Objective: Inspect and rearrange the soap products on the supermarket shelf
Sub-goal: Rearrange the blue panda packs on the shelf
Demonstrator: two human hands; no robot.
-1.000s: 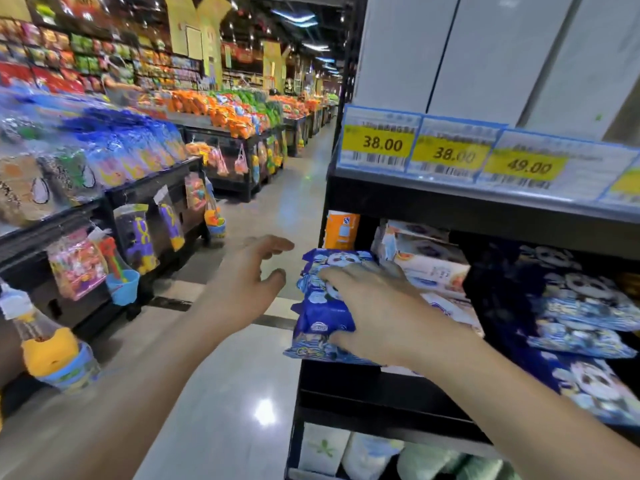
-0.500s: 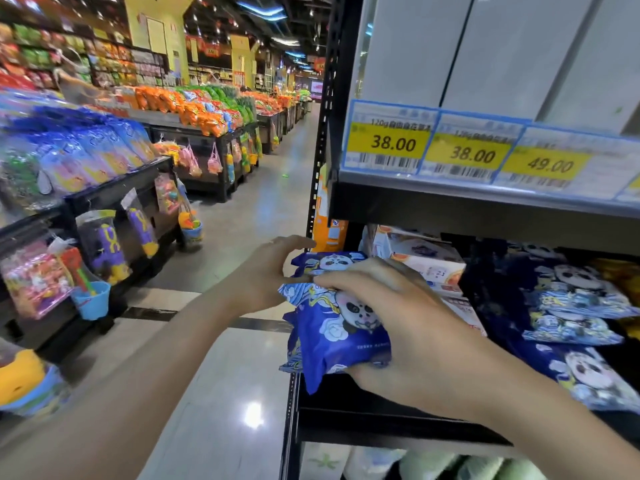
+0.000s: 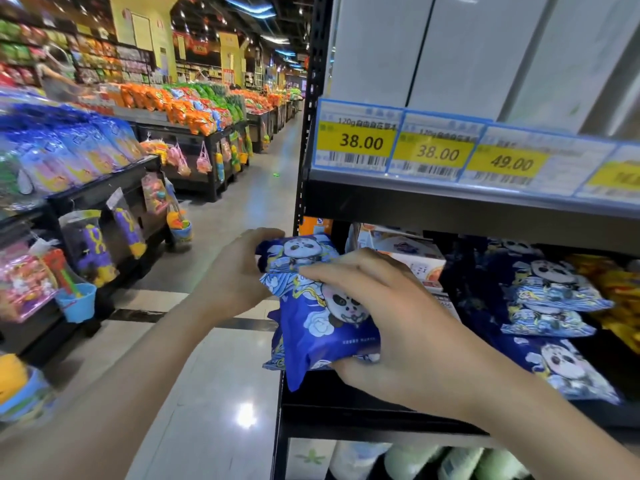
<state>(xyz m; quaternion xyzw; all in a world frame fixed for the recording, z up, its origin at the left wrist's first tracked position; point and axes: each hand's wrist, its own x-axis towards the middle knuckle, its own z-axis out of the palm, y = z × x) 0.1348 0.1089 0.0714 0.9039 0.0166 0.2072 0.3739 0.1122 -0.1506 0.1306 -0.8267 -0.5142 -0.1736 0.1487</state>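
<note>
Gripping a blue panda-print plastic soap pack (image 3: pixel 322 327) at frame centre, right hand (image 3: pixel 391 327) curling round it; left hand (image 3: pixel 239 275) pinching another blue pack (image 3: pixel 298 251); black metal shelf (image 3: pixel 346 407) edging a glossy pale aisle floor (image 3: pixel 214 393).

Rightmost price tag (image 3: pixel 620 178) cut off

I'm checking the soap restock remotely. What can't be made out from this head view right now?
- Small print on the blue panda pack held by the right hand: too small and blurred.
- Pack under the left hand: mostly covered by the held pack.
- Rightmost price tag: cut off by the frame edge.
- Lower-shelf items: cropped by the bottom edge.
</note>
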